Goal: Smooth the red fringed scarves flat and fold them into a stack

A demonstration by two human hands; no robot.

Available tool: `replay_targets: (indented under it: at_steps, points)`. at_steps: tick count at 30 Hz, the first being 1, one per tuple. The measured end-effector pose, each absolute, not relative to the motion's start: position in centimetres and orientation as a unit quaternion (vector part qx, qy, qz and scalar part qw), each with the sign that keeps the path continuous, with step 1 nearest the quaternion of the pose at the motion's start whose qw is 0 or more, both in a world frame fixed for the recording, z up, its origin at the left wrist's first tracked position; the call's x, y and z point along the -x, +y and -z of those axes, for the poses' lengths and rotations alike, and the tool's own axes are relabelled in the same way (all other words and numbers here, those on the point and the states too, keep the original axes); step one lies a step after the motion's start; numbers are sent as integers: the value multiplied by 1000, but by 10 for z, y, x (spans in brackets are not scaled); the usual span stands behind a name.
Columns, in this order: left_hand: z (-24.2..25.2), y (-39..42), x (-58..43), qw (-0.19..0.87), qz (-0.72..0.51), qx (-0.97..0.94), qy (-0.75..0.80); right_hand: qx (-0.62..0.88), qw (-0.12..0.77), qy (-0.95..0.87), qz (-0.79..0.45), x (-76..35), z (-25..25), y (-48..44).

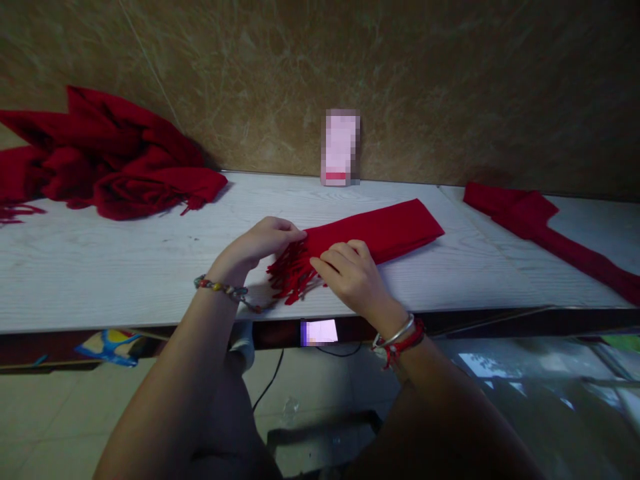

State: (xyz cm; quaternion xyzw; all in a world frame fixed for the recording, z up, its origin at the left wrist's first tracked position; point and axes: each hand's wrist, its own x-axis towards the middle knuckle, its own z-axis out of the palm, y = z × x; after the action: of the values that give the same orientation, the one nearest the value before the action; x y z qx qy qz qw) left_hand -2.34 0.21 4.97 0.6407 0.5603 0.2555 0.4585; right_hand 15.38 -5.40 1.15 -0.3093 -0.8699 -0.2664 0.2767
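The bare left arm [183,353] and right arm [445,387] reach forward, leaning inward. The left hand [267,237] bends at the wrist [227,267], fingertips [301,235] pointing right. The right hand [353,277] (just beside it) has curled fingers [345,252], thumb [324,269] pointing left.

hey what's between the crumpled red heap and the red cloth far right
The head view shows a fringed red cloth with the left hand and right hand on it, and a pixelated pink object behind.
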Motion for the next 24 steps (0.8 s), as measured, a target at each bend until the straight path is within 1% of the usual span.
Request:
replay_targets:
  at_steps: [2, 5, 7, 9, 11, 14, 15, 17, 20, 22, 24]
  points:
    - [-60, 10, 24, 481, -283, -641, 527, 333, 326, -852, 239, -153, -18, -53]
    - [-84, 29, 12, 510, -312, -644, 477, 427, 446, -774, 143, -158, -32, -44]
    - [-99, 43, -6, 501, -308, -663, 462, 503, 523, -685, 69, -171, -41, -33]
    - [-107, 52, -27, 465, -311, -686, 466, 563, 562, -606, 18, -190, -45, -20]
    - [-105, 55, -45, 414, -304, -707, 486, 632, 530, -565, 2, -210, -47, -12]
    - [-86, 47, -57, 349, -286, -743, 495, 742, 412, -529, 11, -233, -47, -13]
    - [-77, 43, -57, 321, -286, -759, 489, 763, 377, -525, 13, -237, -48, -16]
    - [-59, 34, -55, 248, -291, -793, 474, 780, 338, -527, 9, -242, -50, -23]
    - [-34, 20, -50, 167, -315, -821, 445, 775, 334, -536, 6, -246, -54, -30]
    - [-22, 13, -48, 135, -339, -831, 419, 758, 370, -535, 37, -249, -56, -32]
    - [-14, 8, -48, 105, -347, -849, 383, 722, 417, -545, 94, -251, -57, -31]
